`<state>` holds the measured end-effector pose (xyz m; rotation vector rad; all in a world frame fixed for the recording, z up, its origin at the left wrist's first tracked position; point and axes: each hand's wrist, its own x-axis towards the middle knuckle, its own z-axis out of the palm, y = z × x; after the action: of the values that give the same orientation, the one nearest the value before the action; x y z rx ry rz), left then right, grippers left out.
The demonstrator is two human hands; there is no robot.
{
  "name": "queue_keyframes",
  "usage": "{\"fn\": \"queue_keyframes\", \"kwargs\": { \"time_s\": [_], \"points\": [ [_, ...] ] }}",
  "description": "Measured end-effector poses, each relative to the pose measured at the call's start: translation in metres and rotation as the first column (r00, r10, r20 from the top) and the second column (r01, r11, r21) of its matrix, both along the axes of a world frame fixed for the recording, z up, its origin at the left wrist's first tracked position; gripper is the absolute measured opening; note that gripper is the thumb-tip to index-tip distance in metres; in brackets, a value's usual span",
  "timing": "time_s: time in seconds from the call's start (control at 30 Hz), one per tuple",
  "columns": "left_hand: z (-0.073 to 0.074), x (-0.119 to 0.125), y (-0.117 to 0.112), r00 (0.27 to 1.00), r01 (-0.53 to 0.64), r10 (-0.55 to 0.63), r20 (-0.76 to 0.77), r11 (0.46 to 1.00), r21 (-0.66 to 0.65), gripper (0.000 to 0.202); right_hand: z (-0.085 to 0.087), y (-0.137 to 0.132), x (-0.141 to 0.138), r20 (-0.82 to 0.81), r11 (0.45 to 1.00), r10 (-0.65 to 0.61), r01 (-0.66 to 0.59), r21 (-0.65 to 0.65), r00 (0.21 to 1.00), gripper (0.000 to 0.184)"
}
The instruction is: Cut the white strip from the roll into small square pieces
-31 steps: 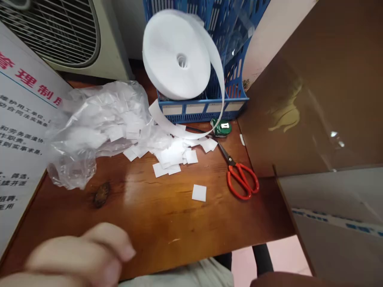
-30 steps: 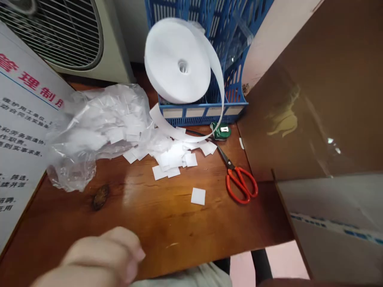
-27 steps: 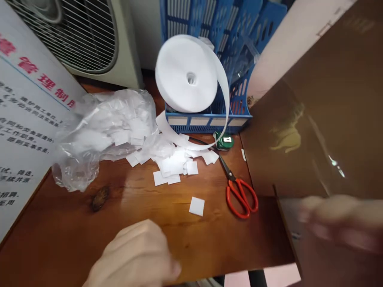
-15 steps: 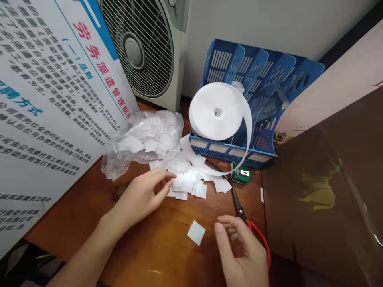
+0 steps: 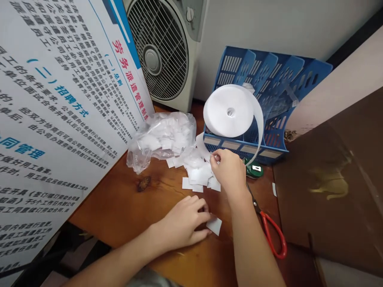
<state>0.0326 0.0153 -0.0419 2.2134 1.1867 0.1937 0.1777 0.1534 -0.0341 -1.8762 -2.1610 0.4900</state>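
Observation:
My left hand (image 5: 185, 221) rests on the wooden table (image 5: 119, 207), fingers curled and pinched on a single white square piece (image 5: 214, 225). My right hand (image 5: 229, 171) reaches forward over the pile of white cut squares (image 5: 197, 175), its fingertips pinching the loose end of the white strip (image 5: 206, 149) that hangs from the big white tape roll (image 5: 230, 115). The roll leans against a blue file rack (image 5: 269, 79).
A clear plastic bag (image 5: 161, 137) of white squares lies left of the pile. Red-handled scissors (image 5: 269, 231) and a small green object (image 5: 254, 170) lie right of my right arm. A printed sign board (image 5: 60, 99) stands left, a fan (image 5: 167, 52) behind, brown cardboard (image 5: 332, 183) right.
The view has lifted and pulled back. My left hand moved from the pile to the lone square near the table edge. My right hand went forward from beside the scissors to the strip's end.

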Motion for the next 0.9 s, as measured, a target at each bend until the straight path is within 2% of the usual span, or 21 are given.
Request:
{"fn": "queue_keyframes", "kwargs": {
  "time_s": [0.13,0.23,0.37,0.47,0.53,0.67,0.8,0.83,0.9],
  "points": [
    [-0.007,-0.002,-0.001,1.000,-0.006,0.006,0.012,0.999,0.052,0.023,-0.013,0.023,-0.014,0.042,0.995,0.005,-0.001,-0.096,0.999,0.035],
    [-0.011,-0.003,0.000,0.999,-0.016,0.013,0.049,0.997,0.070,0.019,-0.025,0.031,-0.019,0.015,0.988,0.028,-0.026,-0.153,0.999,0.041],
    [-0.014,-0.011,0.003,0.994,-0.023,0.016,0.104,0.998,0.065,0.021,-0.036,0.034,-0.020,-0.044,0.988,-0.008,0.001,-0.157,0.999,0.040],
    [-0.007,-0.019,0.004,0.990,-0.063,0.057,0.129,0.997,0.043,0.026,-0.036,0.034,-0.015,-0.101,0.992,-0.082,0.072,-0.104,0.991,0.027],
    [0.002,-0.025,0.004,0.983,-0.131,0.128,0.131,0.991,0.016,0.025,-0.033,0.034,-0.006,-0.157,0.995,-0.101,0.095,-0.041,0.982,0.016],
    [0.017,-0.039,0.009,0.947,-0.260,0.268,0.177,0.963,-0.071,0.018,-0.018,0.029,0.019,-0.317,0.991,-0.034,0.074,0.115,0.948,0.014],
    [0.019,-0.054,0.016,0.888,-0.395,0.406,0.215,0.914,-0.096,0.012,0.008,0.007,0.039,-0.578,0.978,0.046,0.083,0.194,0.815,0.011],
    [0.018,-0.057,0.016,0.875,-0.413,0.427,0.227,0.904,-0.110,0.011,0.016,-0.002,0.042,-0.632,0.965,0.051,0.125,0.231,0.774,0.011],
    [0.016,-0.061,0.014,0.862,-0.431,0.451,0.233,0.892,-0.133,0.011,0.033,-0.021,0.049,-0.664,0.923,0.057,0.214,0.319,0.746,0.008]
  ]
}}
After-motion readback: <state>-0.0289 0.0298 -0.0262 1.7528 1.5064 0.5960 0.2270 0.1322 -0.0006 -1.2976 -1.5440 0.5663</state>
